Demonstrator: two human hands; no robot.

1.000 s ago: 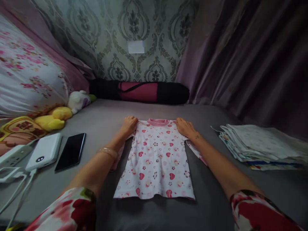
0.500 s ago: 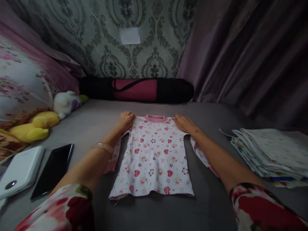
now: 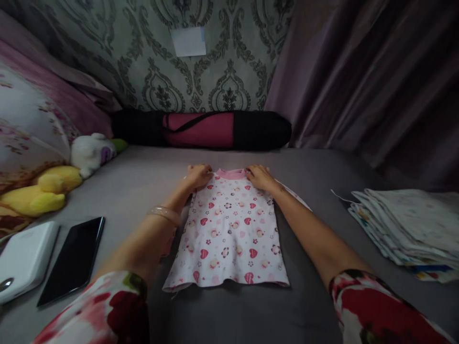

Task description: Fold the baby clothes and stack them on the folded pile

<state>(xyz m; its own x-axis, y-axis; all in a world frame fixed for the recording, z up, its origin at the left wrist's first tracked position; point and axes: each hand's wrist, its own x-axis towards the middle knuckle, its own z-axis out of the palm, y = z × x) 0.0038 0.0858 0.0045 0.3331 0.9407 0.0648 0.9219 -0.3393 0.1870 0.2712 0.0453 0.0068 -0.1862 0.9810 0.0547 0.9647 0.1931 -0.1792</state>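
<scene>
A child's long-sleeved shirt (image 3: 231, 229), white with red hearts and flowers and a pink collar, lies spread on the grey bed sheet (image 3: 236, 320), its hem towards me. My left hand (image 3: 199, 176) is at the shirt's left shoulder, fingers curled over the cloth close to the collar. On the other side of the collar, my right hand (image 3: 261, 177) pinches the right shoulder. Both sleeves are partly hidden by my forearms; part of the right one shows beyond my right wrist.
To the right sits a stack of folded cloths (image 3: 409, 224). At left lie a black phone (image 3: 71, 260), a white device (image 3: 27, 260), a yellow plush toy (image 3: 43, 191) and a white plush toy (image 3: 91, 153). A long black-and-pink bag (image 3: 201, 130) rests along the wall.
Both hands have slid inward along the shoulders towards the collar. The right sleeve has shifted up and outward from beneath my forearm. The view has turned slightly.
</scene>
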